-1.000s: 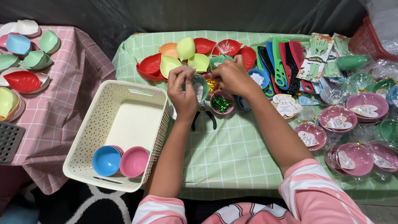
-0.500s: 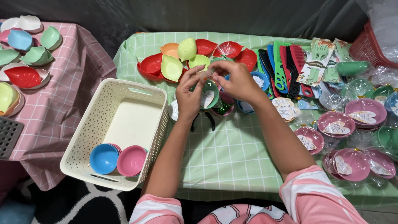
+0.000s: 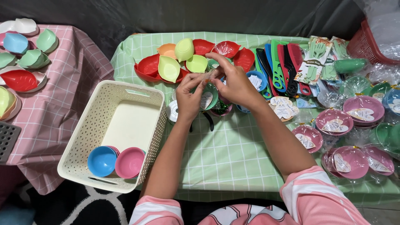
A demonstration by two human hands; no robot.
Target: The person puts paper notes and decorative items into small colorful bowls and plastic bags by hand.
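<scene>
Up above the green checked bench (image 3: pixel 233 162), both hands meet over a small green plastic bowl (image 3: pixel 211 95) with a white paper tag inside; its rim is tilted toward the person, and being round it shows no clear long axis. The left hand (image 3: pixel 189 96) pinches the bowl's near edge, and the right hand (image 3: pixel 234 83) pinches something thin at its top, too small to tell. At twelve o'clock lie red and green leaf-shaped dishes (image 3: pixel 168 67); at three o'clock, coloured plastic combs (image 3: pixel 278 66); at eight o'clock, a white perforated basket (image 3: pixel 89 133).
</scene>
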